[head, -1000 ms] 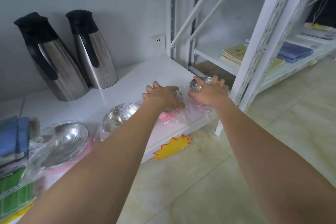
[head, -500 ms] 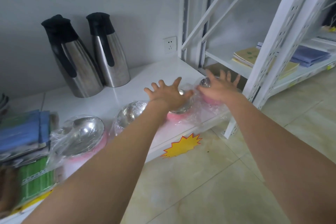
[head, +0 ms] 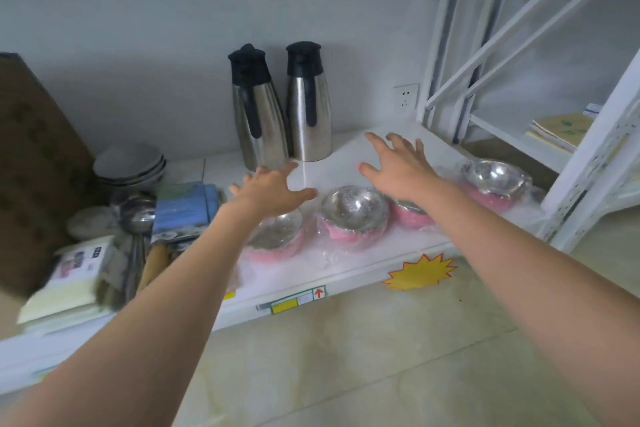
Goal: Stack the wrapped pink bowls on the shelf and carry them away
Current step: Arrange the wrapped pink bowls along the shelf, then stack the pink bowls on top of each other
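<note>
Both bare forearms are reaching forward from the bottom corners, the left one rising from 7 o'clock and the right one from 4 o'clock, converging toward the middle. The left hand [head: 268,185] is lying palm down with fingers spread and pointing toward 1 o'clock, its grip loose and holding nothing. The right hand [head: 398,166] is sitting slightly farther out, palm down as well, fingers splayed toward 11 o'clock, thumb angling left, likewise closing on nothing. The two hands are apart.

hands [head: 332,180] lifted off bowls [head: 353,215], fingers spread
</note>
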